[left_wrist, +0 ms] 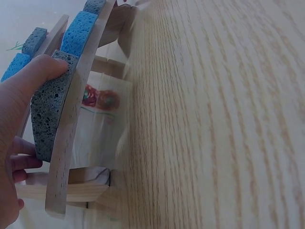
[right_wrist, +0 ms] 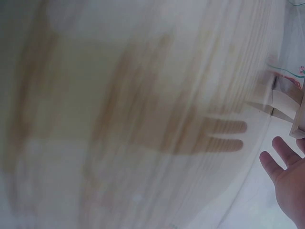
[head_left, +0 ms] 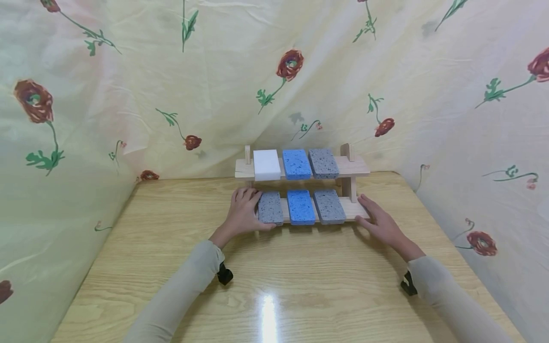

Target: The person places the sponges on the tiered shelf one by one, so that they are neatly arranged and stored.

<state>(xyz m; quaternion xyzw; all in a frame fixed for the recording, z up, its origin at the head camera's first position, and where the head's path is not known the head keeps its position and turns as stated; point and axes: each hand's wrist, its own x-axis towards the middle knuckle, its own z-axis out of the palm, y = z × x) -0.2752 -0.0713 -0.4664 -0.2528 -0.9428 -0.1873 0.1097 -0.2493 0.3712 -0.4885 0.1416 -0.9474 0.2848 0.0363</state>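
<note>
A two-tier wooden rack [head_left: 358,166] stands on the table with sponges on both shelves. My left hand [head_left: 243,209] grips the speckled grey sponge [head_left: 270,208] at the left of the lower shelf; in the left wrist view, the thumb presses its front edge and fingers reach behind it. Beside it lie a blue sponge [head_left: 301,207] and another grey sponge [head_left: 330,206]. Above are a white sponge [head_left: 267,165], a blue one [head_left: 296,164] and a grey one [head_left: 323,163]. My right hand [head_left: 381,226] spans the lower shelf's right end, its visible fingers extended in the right wrist view.
The wooden table [head_left: 321,286] extends in front of the rack and to both sides. Flower-patterned cloth [head_left: 231,85] hangs close behind the rack and along the left and right sides. Black wrist devices [head_left: 224,274] show beneath both sleeves.
</note>
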